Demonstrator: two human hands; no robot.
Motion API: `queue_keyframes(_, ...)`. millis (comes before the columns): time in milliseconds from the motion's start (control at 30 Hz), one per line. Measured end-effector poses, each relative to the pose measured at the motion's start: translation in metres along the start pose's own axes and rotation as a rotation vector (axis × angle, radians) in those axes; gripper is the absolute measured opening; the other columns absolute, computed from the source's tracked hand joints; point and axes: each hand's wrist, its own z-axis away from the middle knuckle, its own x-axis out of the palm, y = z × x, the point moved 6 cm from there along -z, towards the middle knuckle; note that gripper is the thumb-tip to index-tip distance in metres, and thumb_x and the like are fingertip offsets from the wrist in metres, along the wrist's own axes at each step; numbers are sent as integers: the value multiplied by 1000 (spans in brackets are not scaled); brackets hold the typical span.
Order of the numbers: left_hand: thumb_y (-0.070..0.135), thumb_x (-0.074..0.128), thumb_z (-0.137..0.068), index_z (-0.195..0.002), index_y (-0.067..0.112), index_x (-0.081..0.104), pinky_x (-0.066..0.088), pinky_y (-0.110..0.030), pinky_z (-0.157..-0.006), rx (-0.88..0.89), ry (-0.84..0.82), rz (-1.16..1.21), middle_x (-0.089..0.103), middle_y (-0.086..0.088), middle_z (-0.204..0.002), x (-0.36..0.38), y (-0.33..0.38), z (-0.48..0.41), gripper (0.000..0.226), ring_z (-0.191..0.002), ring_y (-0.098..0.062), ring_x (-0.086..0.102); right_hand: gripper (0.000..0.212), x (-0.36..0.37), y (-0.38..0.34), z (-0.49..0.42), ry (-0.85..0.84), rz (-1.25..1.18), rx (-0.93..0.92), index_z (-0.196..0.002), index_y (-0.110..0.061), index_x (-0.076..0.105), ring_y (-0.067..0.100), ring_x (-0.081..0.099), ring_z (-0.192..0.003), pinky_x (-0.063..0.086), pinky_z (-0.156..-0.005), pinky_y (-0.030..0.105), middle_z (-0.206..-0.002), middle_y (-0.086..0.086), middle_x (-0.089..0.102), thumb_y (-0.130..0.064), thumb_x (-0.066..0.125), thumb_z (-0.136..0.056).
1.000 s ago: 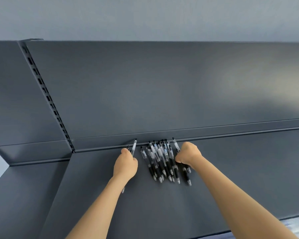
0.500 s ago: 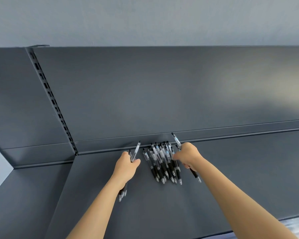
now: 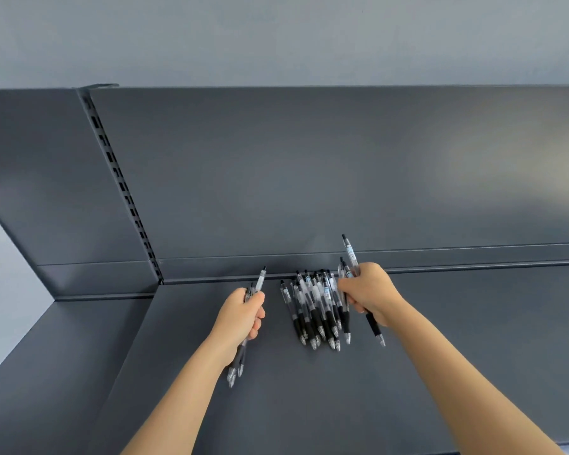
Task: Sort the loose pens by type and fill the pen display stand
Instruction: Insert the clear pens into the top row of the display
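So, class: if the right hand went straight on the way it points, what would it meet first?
Probably the pen pile, just beside the right hand; depth is unclear.

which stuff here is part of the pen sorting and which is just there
Job: pen pile; bundle of pens gripped in the left hand; raised pen gripped in the right hand.
Just there: shelf; slotted upright; back panel.

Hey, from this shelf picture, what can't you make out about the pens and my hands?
- Head view, left-hand pens: the left hand covers their barrels, so the count is unclear.
- Head view, right-hand pens: the right hand hides their middles.
- Head view, pen pile: pens overlap; label print too small to read.
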Motion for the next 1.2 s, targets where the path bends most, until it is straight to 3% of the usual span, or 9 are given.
queue_keyframes(233,13,48,-92,-85,11,43,29,-24,-43,12,85,89,50,-5,-73,-16,5,15,9,-51,-13,39,20,23,-40,29,-118,-178,-138,-72,-9,45,16,34,-42,29,-39,22,-59,10,43,-11,59,-85)
queue_keyframes(533,31,50,-96,-83,11,46,28,-23,-43,154,157,53,47,1,-65,-77,19,51,25,-49,-12,35,9,68,-86,69,-101,-230,-241,-78,-7,52,15,31,-43,28,-38,23,-58,7,43,-8,58,-84)
queue_keyframes(833,30,49,-94,-90,2,47,31,-24,-44,226,217,-71,52,0,-66,-208,-2,95,28,-52,-16,37,11,172,-145,143,-132,-259,-286,-78,-6,53,9,32,-33,26,-35,21,-58,9,43,-10,60,-86)
queue_keyframes(1200,30,46,-97,-85,8,45,31,-30,-51,348,239,-206,55,-1,-68,-372,-18,145,25,-52,-16,38,11,304,-217,224,-116,-352,-364,-78,-7,60,12,38,-43,31,-40,23,-57,3,47,-14,65,-86)
